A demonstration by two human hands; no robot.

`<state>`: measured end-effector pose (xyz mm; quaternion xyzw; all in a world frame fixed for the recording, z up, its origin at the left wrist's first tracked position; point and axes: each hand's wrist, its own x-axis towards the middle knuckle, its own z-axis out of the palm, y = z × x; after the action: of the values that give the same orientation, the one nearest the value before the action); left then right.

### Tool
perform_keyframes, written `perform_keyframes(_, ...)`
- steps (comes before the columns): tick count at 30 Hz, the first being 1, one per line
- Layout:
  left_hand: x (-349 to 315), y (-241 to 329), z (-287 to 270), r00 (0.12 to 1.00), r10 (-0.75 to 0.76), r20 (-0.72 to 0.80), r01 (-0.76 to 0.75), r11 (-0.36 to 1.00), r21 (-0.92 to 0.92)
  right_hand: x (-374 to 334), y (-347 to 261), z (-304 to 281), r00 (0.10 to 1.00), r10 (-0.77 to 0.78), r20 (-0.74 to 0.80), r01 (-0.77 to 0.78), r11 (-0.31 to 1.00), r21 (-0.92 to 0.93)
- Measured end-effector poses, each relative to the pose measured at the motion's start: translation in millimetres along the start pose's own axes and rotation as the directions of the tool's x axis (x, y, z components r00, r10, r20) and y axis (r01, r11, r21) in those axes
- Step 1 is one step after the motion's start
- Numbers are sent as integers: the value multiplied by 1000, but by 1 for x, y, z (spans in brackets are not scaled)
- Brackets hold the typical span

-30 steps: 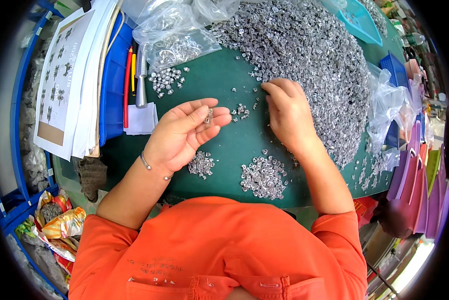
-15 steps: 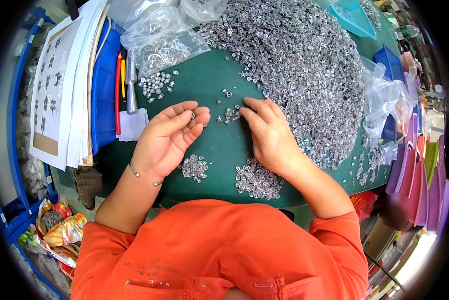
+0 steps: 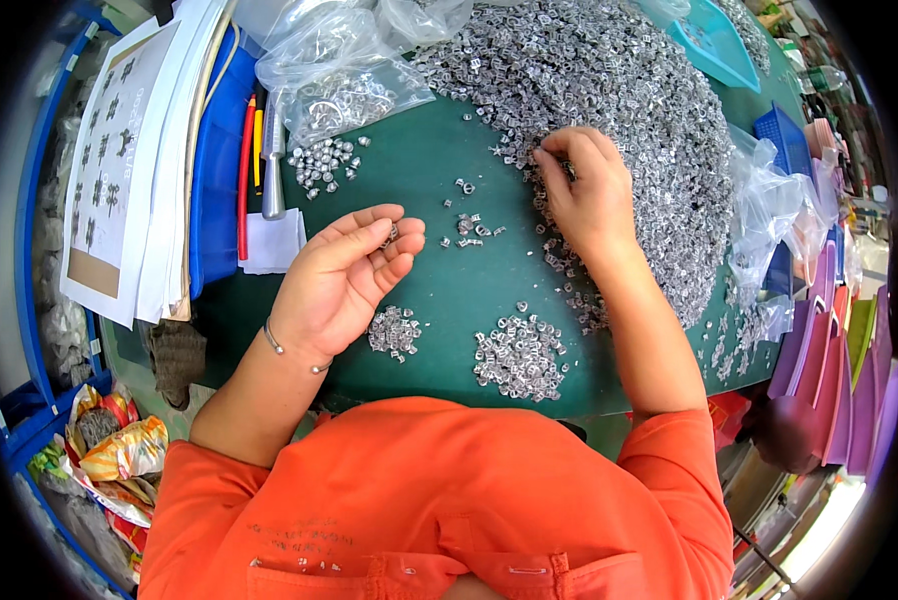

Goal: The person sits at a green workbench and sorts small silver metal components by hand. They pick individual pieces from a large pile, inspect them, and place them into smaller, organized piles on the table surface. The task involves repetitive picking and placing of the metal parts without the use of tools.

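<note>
My left hand [image 3: 341, 268], palm turned up and fingers curled, pinches a small silvery metal piece [image 3: 392, 236] between thumb and fingers. My right hand [image 3: 591, 196] is at the left edge of a big heap of small silvery metal pieces [image 3: 659, 130], thumb and fingertips drawn together. Whatever those fingertips hold, if anything, is too small to make out. Between the hands lie several loose metal pieces [image 3: 471, 230] on the green tabletop [image 3: 439, 330]. Nearer me are a smaller pile of pieces [image 3: 395, 333] by my left wrist and a larger pile [image 3: 519, 358] to its right.
Rounded metal parts [image 3: 321, 165] lie beside a clear plastic bag [image 3: 344, 95] at the far left. A blue bin [image 3: 214, 180], a red pencil [image 3: 246, 185], a grey-handled tool [image 3: 273, 170] and paper sheets [image 3: 119, 150] line the left side. A turquoise tray [image 3: 721, 55] stands far right.
My right hand has moved away and to the right, from the loose pieces to the heap's edge. My left hand stays nearly in place, still pinching its piece.
</note>
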<state>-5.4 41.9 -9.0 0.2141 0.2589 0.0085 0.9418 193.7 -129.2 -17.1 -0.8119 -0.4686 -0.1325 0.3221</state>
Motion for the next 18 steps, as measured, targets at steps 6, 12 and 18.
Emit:
perform_keyframes(6,4,-3,2,1000,-15,-14,14,999,-29,-25,-37,0,980,-57,189,27,987,157)
perform_keyframes(12,3,-2,4,1000,-5,-12,5,1000,-14,-4,-41,17,973,-47,225,22,993,113)
perform_keyframes(18,-4,4,0,1000,11,-18,-12,999,-31,-7,-33,-12,904,288,315,-399,834,382)
